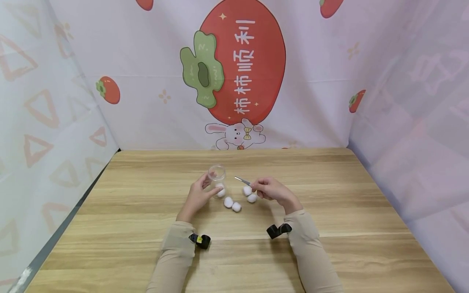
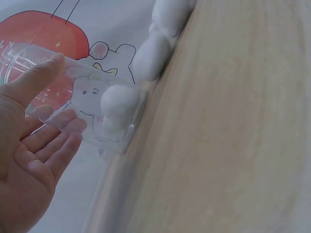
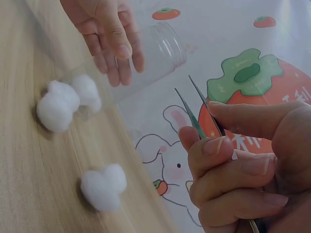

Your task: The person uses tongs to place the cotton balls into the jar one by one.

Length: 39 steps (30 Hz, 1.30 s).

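My left hand (image 1: 198, 196) holds a clear plastic jar (image 2: 104, 104) upright on the table, thumb on one side and fingers on the other. Inside, at the bottom of the jar, lies white cotton (image 2: 119, 108). My right hand (image 1: 272, 189) grips a pair of metal tweezers (image 3: 198, 109) between thumb and fingers; their tips stand apart with nothing between them, pointing toward the jar. Two cotton balls (image 1: 232, 204) sit just in front of the jar. Another pair of cotton balls (image 3: 103, 187) rests below the right hand.
The wood-grain table (image 1: 348, 211) extends around both hands. Behind it hangs a white cloth (image 1: 315, 81) printed with persimmons and a rabbit. Black wrist cameras (image 1: 203, 241) are strapped to both beige sleeves (image 1: 176, 252).
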### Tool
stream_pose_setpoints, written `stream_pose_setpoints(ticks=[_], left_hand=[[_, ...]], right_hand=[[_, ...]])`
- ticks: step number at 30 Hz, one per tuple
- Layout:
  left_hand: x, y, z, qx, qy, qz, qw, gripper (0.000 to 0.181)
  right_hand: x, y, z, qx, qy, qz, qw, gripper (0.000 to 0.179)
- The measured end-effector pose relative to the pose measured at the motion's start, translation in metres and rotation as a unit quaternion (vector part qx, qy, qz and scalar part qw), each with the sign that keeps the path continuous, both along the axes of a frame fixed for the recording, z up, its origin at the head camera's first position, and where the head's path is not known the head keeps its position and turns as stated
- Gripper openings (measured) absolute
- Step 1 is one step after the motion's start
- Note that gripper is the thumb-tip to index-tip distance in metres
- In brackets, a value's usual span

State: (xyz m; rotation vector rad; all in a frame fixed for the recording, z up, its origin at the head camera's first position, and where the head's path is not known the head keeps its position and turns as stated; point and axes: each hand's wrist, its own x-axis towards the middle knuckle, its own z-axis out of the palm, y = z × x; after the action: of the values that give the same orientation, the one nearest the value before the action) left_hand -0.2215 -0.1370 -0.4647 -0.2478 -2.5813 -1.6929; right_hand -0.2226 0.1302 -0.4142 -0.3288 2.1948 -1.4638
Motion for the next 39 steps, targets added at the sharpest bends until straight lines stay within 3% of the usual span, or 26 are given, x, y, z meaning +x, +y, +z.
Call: stream_pose_setpoints(ticks=[39], left_hand=[[0.000,-0.001,-0.001,-0.009,-0.014,0.004,0.9999,0.070]], right_hand=[[-0.013,0.044,-0.027,0.061,-0.048,-0.012,0.9969,0.034]])
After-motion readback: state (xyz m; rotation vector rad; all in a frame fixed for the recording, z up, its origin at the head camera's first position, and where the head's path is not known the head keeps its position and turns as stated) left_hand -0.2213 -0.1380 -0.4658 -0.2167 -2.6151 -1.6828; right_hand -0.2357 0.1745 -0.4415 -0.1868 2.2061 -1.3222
